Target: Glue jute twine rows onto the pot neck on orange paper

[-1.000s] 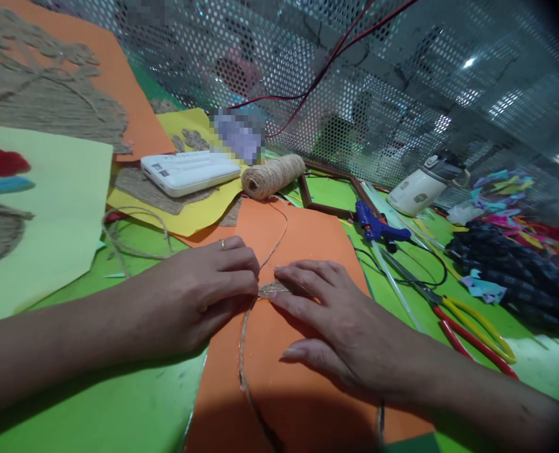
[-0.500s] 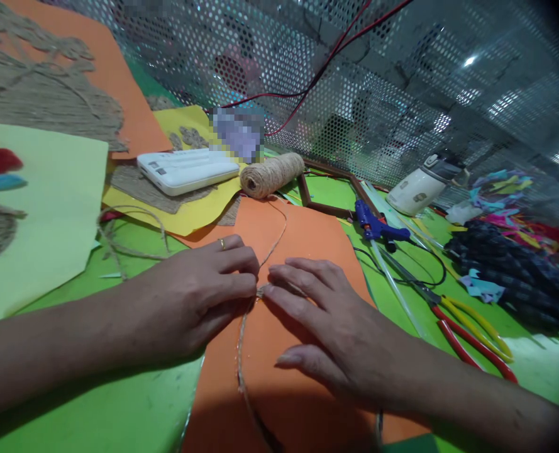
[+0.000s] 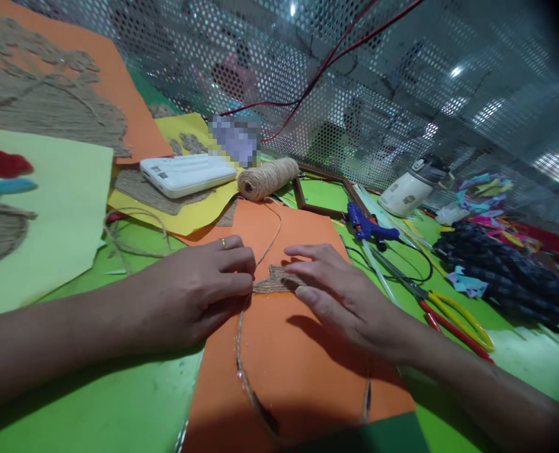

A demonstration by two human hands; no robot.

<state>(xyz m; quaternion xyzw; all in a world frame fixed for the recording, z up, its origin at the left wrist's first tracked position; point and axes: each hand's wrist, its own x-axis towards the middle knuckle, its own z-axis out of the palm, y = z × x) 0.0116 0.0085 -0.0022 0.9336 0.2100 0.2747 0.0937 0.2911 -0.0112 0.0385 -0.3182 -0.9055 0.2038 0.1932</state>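
On the orange sheet [image 3: 279, 352] lies a small patch of jute twine rows [image 3: 274, 280]. At the patch's left end, my left hand [image 3: 213, 283] is closed in a pinch on the jute twine [image 3: 275, 234], its fingertips partly hidden. My right hand [image 3: 340, 292] hovers over the right end of the patch with fingers apart, holding nothing. A glued twine outline [image 3: 240, 352] curves down the sheet below my left hand. The loose strand runs up to the twine roll [image 3: 267, 179] behind the sheet.
A blue glue gun [image 3: 368, 225] and red-and-yellow-handled scissors [image 3: 453, 321] lie to the right. Behind are a brown frame [image 3: 302, 202], a white power bank [image 3: 189, 175] and a white bottle [image 3: 406, 192]. Twine pictures on orange paper [image 3: 142, 126] lie left.
My right hand first slid left along the patch toward my left hand, then lifted and drew back right, uncovering more twine rows. My left hand stays in place.
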